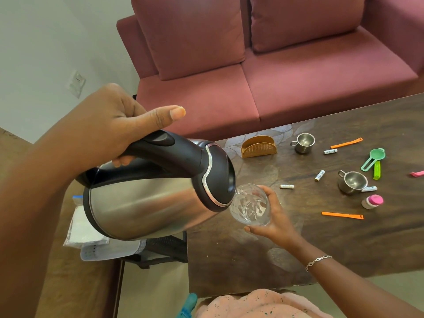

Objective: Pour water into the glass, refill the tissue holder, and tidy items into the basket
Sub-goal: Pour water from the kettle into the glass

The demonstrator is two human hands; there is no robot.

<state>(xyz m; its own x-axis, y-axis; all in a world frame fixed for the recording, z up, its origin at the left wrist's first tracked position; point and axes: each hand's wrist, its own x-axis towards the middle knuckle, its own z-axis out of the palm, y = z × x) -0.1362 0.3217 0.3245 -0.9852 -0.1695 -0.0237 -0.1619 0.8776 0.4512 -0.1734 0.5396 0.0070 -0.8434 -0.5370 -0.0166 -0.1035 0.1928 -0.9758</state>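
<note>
A clear drinking glass point(250, 204) is held tilted over the near left part of a dark wooden table point(344, 249); whether its base touches the wood cannot be told. The right hand point(273, 216) wraps it from 4 o'clock, fingers curled round the far wall and thumb under the near side. The glass looks thin, fragile and likely slippery once wet, growing heavier as it fills, so a full wrap round the bowl seems the safe hold. At its 9 o'clock a steel electric kettle point(149, 203) is tipped, spout at the rim, and some water shows in the glass. The left hand point(114, 125) grips the black handle with the thumb raised. The kettle looks heavy, and the handle is the place to take it. Beyond the glass, one empty brown tissue holder point(258, 146) stands at 12 o'clock. From 1 to 3 o'clock lie two steel cups point(303, 142), four batteries point(286, 186), two orange strips point(342, 215), one green scoop point(372, 158), one lime clip point(376, 170), one pink clip point(417, 173) and one pink-capped bottle point(372, 201). A tissue packet point(85, 228) lies low at 9 o'clock, and a pink sofa point(298, 76) stands behind the table.
</note>
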